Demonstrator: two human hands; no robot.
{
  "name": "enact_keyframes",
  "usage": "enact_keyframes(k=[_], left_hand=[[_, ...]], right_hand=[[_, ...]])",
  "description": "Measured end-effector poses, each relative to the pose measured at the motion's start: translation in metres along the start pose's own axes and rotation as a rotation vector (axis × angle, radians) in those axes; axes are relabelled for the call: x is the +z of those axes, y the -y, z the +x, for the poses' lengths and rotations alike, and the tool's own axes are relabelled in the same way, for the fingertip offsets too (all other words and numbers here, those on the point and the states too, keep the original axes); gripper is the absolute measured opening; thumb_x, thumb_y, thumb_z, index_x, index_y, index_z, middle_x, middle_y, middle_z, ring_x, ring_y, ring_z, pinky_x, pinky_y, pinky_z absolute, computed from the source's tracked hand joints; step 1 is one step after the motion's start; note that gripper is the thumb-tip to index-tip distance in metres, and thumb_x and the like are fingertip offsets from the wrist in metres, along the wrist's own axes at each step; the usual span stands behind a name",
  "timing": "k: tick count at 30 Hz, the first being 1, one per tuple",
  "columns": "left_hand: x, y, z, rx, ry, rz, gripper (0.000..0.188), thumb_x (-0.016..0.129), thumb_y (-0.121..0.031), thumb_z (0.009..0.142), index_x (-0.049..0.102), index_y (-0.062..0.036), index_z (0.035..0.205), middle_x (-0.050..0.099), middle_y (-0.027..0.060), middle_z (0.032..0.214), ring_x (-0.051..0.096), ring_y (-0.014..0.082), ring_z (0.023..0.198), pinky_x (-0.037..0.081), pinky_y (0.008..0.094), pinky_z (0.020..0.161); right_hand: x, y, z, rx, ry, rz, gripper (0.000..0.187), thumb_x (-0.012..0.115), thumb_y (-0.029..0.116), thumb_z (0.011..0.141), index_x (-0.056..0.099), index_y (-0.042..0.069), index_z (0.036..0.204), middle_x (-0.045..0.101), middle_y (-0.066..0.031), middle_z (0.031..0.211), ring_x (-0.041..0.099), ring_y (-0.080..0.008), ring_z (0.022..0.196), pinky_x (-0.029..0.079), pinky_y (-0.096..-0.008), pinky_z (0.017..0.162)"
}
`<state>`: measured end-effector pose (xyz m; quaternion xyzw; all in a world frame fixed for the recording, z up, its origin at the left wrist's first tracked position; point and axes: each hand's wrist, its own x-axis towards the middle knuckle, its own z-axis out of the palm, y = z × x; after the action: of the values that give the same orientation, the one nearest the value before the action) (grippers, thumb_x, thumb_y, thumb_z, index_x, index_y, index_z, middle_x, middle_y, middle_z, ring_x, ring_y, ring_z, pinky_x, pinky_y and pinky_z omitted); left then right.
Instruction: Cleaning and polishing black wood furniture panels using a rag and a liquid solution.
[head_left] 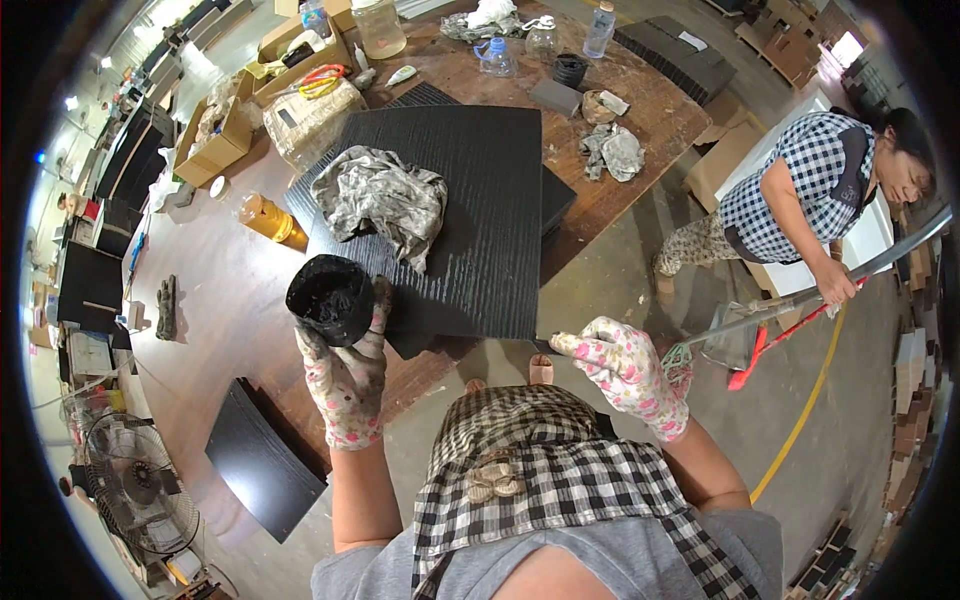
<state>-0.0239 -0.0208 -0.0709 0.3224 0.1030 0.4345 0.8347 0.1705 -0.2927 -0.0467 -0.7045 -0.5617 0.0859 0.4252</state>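
My left hand [348,372], in a stained floral glove, is shut on a black paint-coated cup [331,298] held just off the near left corner of a black wood-grain board [470,200]. My right hand [625,368], also in a floral glove, grips a thin dark tool [545,345] whose tip touches the board's near edge. A crumpled grey rag [385,200] lies on the board's left half. The board rests on a stack of similar black panels on a brown worktable [640,110].
Another person [800,200] in a checked shirt stands at the right, holding a long pole [830,285]. Cardboard boxes [215,140], an orange bottle [265,217], plastic bottles and rags sit on the table. A black panel [262,455] and a fan [140,485] are at lower left.
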Motion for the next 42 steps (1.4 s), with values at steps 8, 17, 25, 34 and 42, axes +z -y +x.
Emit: enact_keyframes(k=[8, 17, 25, 34, 42], left_hand=[[-0.003, 0.001, -0.002, -0.022, -0.023, -0.023, 0.070, 0.055, -0.049, 0.103, 0.037, -0.0029, 0.154, 0.044, 0.0270, 0.152, 0.050, 0.0470, 0.133, 0.047, 0.0548, 0.112], [-0.024, 0.000, -0.002, -0.101, 0.030, -0.159, 0.102, 0.080, -0.059, 0.080, 0.038, -0.0020, 0.153, 0.054, 0.0200, 0.138, 0.060, 0.0362, 0.117, 0.053, 0.0455, 0.099], [-0.029, -0.011, -0.035, -0.233, 0.188, 0.051, 0.082, 0.080, -0.047, 0.084, 0.048, 0.0018, 0.141, 0.063, 0.0207, 0.128, 0.064, 0.0327, 0.117, 0.053, 0.0475, 0.103], [-0.039, -0.036, -0.038, -0.146, 0.026, 0.268, 0.082, 0.088, -0.040, 0.077, 0.052, 0.0000, 0.139, 0.059, 0.0134, 0.137, 0.059, 0.0257, 0.126, 0.051, 0.0438, 0.107], [-0.066, -0.047, -0.016, -0.020, -0.054, 0.203, 0.078, 0.084, -0.040, 0.084, 0.050, -0.0049, 0.144, 0.054, 0.0113, 0.142, 0.060, 0.0260, 0.122, 0.056, 0.0472, 0.103]], right_hand=[[-0.003, -0.003, 0.008, 0.041, -0.012, -0.005, 0.037, 0.071, 0.003, 0.087, 0.073, 0.010, 0.123, 0.064, -0.0112, 0.090, 0.064, -0.0304, 0.074, 0.051, -0.0395, 0.064], [-0.010, -0.004, 0.017, -0.038, 0.001, -0.036, 0.043, 0.073, 0.003, 0.082, 0.073, 0.013, 0.123, 0.063, -0.0094, 0.086, 0.063, -0.0287, 0.074, 0.052, -0.0400, 0.065], [-0.008, 0.006, 0.011, 0.222, 0.041, 0.484, 0.025, 0.068, 0.009, 0.095, 0.075, 0.003, 0.117, 0.063, -0.0048, 0.084, 0.059, -0.0120, 0.071, 0.046, -0.0265, 0.060], [0.016, -0.002, 0.025, 0.323, -0.312, 0.571, 0.029, 0.063, 0.007, 0.102, 0.068, 0.000, 0.129, 0.069, -0.0076, 0.104, 0.065, -0.0161, 0.094, 0.053, -0.0306, 0.088], [0.023, 0.008, 0.035, 0.496, -0.428, 0.646, 0.030, 0.061, 0.005, 0.102, 0.066, -0.004, 0.130, 0.073, -0.0138, 0.109, 0.067, -0.0166, 0.093, 0.053, -0.0299, 0.089]])
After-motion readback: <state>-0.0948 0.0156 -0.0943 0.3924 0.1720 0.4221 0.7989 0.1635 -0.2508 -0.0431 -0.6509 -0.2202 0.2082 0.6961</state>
